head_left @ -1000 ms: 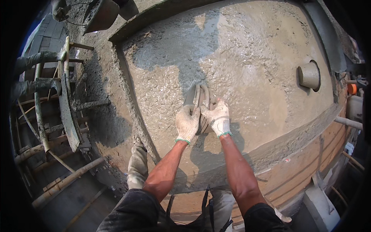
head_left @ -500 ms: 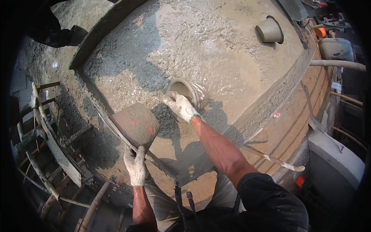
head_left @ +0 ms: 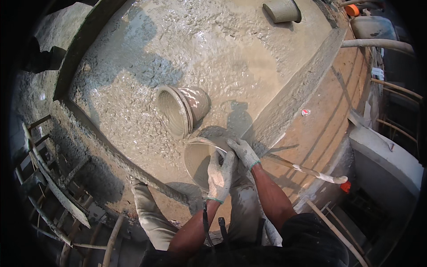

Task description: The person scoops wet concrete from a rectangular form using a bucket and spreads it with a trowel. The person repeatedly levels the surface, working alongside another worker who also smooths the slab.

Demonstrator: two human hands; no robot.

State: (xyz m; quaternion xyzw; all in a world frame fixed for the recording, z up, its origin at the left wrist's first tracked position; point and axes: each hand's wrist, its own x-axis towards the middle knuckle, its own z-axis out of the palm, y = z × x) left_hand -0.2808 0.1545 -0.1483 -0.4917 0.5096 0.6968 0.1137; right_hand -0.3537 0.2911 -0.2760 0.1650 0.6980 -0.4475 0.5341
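A mortar-coated bucket (head_left: pixel 195 161) is tilted close in front of my legs, its open mouth partly toward me. My left hand (head_left: pixel 221 175), in a pale work glove, reaches into the mouth and grips the near rim. On the same rim, just to the right, my gloved right hand (head_left: pixel 243 153) is closed; its fingertips are partly hidden. Beyond the held bucket, a pair of nested buckets (head_left: pixel 195 106) lies on its side in the wet grey mortar (head_left: pixel 231 58), mouth toward the lower left. Neither hand touches that pair.
Another mortar-caked bucket (head_left: pixel 282 11) lies on its side at the far right. Low boards (head_left: pixel 307 75) wall in the mortar. A wooden-handled tool (head_left: pixel 307 170) rests at right, near a pale pole (head_left: pixel 378 43). Bamboo framing (head_left: pixel 53 178) stands at left; someone's dark boot (head_left: pixel 49 58) is at upper left.
My left hand has moved right with the bucket, which is now in front of me. My right hand has left the nested buckets and joined it at the rim. The whole view has shifted.
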